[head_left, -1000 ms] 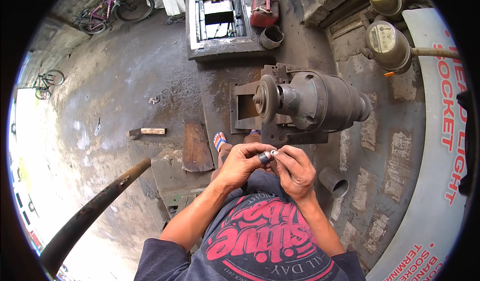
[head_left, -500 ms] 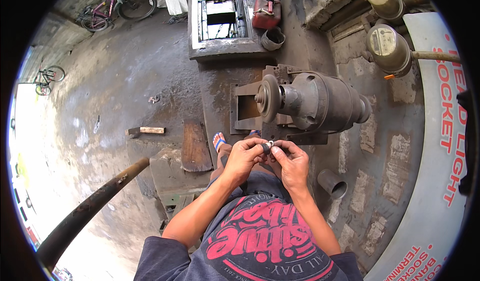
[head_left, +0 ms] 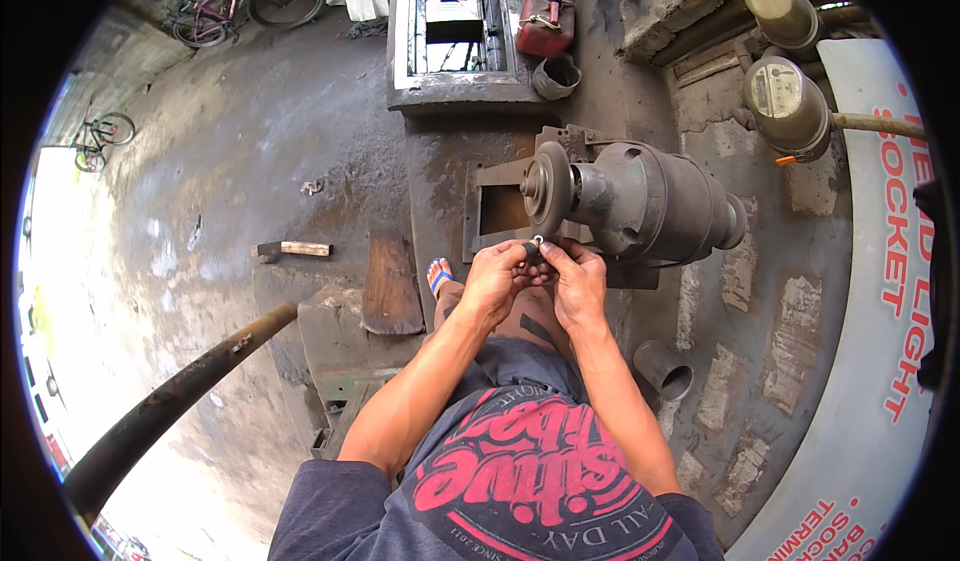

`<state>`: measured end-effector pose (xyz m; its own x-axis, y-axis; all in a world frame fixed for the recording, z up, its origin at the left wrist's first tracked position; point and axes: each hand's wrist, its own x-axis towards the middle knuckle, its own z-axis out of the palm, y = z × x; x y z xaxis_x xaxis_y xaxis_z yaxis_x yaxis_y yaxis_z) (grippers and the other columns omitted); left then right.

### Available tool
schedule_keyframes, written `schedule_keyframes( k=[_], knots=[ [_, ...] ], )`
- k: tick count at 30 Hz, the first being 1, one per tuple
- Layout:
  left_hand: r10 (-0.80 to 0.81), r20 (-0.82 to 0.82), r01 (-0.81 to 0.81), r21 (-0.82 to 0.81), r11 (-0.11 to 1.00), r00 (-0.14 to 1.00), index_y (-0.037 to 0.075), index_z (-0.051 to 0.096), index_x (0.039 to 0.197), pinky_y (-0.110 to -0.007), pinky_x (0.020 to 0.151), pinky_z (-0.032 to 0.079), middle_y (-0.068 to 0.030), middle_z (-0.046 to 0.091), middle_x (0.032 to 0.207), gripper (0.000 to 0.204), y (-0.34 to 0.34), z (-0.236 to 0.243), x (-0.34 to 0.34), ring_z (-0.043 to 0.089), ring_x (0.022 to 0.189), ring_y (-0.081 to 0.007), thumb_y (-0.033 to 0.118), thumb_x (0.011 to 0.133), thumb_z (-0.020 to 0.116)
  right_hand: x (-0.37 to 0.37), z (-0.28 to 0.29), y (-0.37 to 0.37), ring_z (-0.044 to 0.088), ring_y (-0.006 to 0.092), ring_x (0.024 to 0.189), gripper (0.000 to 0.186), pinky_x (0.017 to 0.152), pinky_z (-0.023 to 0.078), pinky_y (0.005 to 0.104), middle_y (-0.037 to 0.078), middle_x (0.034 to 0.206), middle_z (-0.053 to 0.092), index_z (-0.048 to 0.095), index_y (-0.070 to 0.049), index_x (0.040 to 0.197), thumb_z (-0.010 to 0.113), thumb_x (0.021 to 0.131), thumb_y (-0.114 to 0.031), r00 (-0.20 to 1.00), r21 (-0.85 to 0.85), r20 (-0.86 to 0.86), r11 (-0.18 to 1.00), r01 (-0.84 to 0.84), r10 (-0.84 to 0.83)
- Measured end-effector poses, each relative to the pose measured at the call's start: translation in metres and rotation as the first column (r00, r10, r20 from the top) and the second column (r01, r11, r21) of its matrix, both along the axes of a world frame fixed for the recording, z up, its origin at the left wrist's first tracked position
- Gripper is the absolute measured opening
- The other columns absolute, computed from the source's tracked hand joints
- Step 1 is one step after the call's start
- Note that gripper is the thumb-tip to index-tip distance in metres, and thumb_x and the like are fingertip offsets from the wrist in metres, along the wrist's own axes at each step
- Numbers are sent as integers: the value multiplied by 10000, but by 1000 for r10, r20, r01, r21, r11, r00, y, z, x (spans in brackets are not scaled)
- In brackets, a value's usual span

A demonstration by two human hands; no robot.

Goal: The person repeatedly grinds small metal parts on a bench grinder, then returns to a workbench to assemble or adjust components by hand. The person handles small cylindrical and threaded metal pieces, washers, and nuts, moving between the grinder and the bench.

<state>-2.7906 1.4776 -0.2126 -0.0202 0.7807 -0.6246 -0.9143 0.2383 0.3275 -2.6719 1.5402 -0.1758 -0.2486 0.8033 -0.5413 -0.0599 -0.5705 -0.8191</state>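
Both my hands meet in front of me around a small dark metal part with a shiny ring end [head_left: 535,248]. My left hand [head_left: 495,281] pinches it from the left and my right hand [head_left: 575,281] grips it from the right. The part sits just below the round wheel [head_left: 547,188] of a heavy grey grinder motor [head_left: 650,201] standing on a dark metal base [head_left: 490,211]. My knees and a foot in a blue sandal [head_left: 438,278] lie under my hands.
A wooden plank [head_left: 390,286] and a hammer [head_left: 292,250] lie on the stained concrete floor at left. A rusty pipe [head_left: 170,401] slants in from lower left. A short metal sleeve [head_left: 662,369] stands at right. A red can [head_left: 545,26], bicycles [head_left: 245,6] farther off.
My hands have risen with the small part, from my lap toward the grinder wheel, and now hold it close under the wheel.
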Motion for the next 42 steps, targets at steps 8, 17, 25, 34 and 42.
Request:
schedule_keyframes(
  k=[8,17,25,34,42],
  knots=[
    [12,-11,-12,2,1000,1000,-49,672,1051,-277,667,603,-95,706,857,156,6,8,-1,693,726,-152,53,989,572,-2,5,3,618,113,602,144,532,505,234,66,796,701,710,64,996,715,920,-58,999,13,2,999,38,-38],
    [-68,-7,69,102,992,998,-42,666,1072,-305,713,601,-97,709,902,177,-1,12,-4,692,768,-161,88,1002,568,20,10,-6,646,147,720,169,657,553,288,83,894,698,681,41,1076,696,950,-69,972,-33,-235,999,2,-10],
    [-63,142,50,98,994,988,-11,657,1088,-413,844,616,-176,716,1045,202,-29,36,-21,720,961,-280,143,1012,550,108,-36,-8,501,203,845,260,784,439,371,45,923,574,573,-102,972,532,1058,-344,874,-353,19,815,460,-485],
    [-21,238,-16,153,988,971,46,614,1060,-486,912,607,-244,684,1205,185,-44,72,-30,696,1091,-401,184,1040,493,114,-81,40,532,224,781,167,750,461,406,73,889,584,603,-70,1042,534,1051,-221,846,-261,-29,821,508,-532],
    [44,195,-90,236,968,980,6,594,1067,-489,943,614,-273,649,1256,175,-69,99,-20,677,1138,-425,134,1043,477,111,-50,20,582,186,680,117,615,478,347,49,809,612,625,-57,987,594,1013,-168,929,-117,142,926,359,-342]
  ],
)
